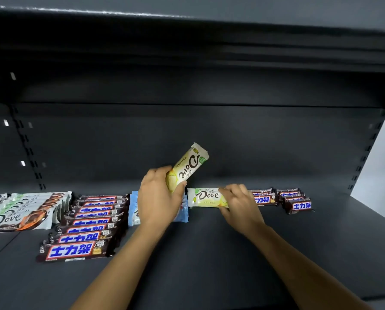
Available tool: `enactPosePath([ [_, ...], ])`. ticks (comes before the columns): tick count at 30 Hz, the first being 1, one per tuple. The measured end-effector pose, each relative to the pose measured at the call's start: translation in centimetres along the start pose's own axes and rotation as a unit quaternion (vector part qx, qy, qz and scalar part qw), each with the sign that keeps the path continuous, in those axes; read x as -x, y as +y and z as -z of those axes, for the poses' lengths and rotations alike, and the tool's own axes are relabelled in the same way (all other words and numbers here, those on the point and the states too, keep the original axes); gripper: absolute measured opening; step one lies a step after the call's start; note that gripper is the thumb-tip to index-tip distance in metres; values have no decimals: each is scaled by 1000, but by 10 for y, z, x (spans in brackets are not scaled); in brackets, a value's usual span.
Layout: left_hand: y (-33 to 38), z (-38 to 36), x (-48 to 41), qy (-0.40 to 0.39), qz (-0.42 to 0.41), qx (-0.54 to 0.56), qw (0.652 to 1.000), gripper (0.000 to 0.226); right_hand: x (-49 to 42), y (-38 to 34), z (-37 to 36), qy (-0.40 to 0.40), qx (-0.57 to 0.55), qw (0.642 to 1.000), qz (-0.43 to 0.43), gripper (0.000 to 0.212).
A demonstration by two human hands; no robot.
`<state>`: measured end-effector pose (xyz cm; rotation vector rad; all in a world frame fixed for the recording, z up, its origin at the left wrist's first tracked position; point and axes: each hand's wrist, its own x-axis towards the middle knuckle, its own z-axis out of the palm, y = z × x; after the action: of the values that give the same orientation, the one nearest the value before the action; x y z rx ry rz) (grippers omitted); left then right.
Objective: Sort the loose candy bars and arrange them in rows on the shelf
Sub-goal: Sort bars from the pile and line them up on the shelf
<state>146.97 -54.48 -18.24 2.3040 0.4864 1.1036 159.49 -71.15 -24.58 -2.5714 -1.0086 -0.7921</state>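
A shop: dark metal gondola shelf (209, 253) with slotted uprights (28, 151), Snickers bars (90, 222) and Dove bars (19, 211) in rows.

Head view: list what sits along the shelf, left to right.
White Dove stack → brown bar row → left hand gripping raised Dove bar → flat Dove bar → right hand holding its end → loose brown bars.
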Motion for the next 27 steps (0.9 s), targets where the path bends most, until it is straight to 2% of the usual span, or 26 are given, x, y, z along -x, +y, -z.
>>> enactPosePath([
  [6,-8,-7,5,27,0,26,999,40,1,5,-10,-17,-5,1000,4,41],
  [12,-10,-13,9,9,-15,47,999,42,-1,4,-13,-31,18,999,-4,42],
  [17,-14,-14,14,-1,-8,73,997,42,3,3,-13,2,17,1000,-22,48],
  [19,-14,-17,15,-9,25,111,993,37,0,-2,-8,47,-18,999,-20,45],
  [21,-13,-19,13,-27,100,182,978,30,-2,-14,1,109,-77,991,-2,37],
  [23,-10,-21,13,-52,186,277,941,29,-3,-31,12,147,-132,980,32,38],
  [27,-5,-25,17,-93,225,386,890,15,1,-61,21,138,-178,969,105,51],
])
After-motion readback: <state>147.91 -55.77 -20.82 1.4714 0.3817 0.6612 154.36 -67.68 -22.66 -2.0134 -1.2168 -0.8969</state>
